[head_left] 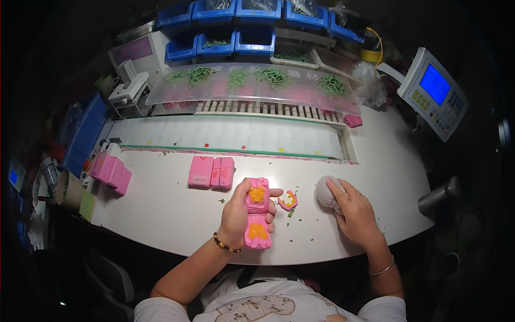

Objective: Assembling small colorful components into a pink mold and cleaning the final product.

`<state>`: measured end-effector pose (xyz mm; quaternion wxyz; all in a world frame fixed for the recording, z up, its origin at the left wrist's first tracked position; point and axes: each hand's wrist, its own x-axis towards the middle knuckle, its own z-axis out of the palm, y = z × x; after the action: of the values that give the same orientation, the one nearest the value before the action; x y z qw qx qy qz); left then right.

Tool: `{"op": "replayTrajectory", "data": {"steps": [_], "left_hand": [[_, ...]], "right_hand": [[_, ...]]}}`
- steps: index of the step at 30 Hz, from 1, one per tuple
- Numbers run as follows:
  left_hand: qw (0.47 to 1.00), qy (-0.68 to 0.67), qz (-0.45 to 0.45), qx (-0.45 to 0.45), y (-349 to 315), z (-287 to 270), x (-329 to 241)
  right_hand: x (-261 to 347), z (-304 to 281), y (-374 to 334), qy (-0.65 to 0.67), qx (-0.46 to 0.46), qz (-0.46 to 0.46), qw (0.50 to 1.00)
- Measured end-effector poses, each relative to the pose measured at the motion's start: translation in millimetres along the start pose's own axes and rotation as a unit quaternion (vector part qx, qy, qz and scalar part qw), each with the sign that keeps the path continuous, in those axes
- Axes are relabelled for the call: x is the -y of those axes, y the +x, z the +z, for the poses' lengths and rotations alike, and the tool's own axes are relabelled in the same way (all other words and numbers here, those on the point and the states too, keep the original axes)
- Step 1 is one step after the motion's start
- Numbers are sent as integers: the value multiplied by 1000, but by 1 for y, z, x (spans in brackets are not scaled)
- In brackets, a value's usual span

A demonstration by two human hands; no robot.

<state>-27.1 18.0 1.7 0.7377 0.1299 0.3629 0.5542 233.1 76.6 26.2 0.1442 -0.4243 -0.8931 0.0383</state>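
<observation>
My left hand (238, 212) grips a pink rubber mould (257, 213), its two halves spread apart one above the other, with an orange-yellow patch in each. Beside the fingers, a curved pink-and-yellow piece (288, 201) lies on the white table among green crumbs (291, 213). To the right, my right hand (351, 206) is closed over a round white cloth pouch (326, 193), fingers on its top and side. Two pink mould blocks (201, 172) rest side by side beyond my left hand, one with red marks and a dark band.
A pale conveyor strip (230, 134) crosses behind. Beyond it, a clear sheet (161, 95) carries green strand-like piles (273, 78). Blue bins (255, 40) line the back. Stacked pink blocks (111, 172) stand left; a control panel (434, 91) and metal cylinder (440, 196) stand right.
</observation>
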Motion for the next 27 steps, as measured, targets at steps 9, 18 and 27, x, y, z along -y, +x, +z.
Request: {"op": "replayTrajectory", "data": {"steps": [9,18,27], "left_hand": [[1000,9,-3,27,7,-5,11],[994,102,48,-14,-8,2,11],[986,36,161,-23,-13,-3,6]], "right_hand": [[66,-36,26,-5,-319,-125,939],[74,-9,30,49,-52,-232,970],[99,-38,23,70,-123,-260,955]]}}
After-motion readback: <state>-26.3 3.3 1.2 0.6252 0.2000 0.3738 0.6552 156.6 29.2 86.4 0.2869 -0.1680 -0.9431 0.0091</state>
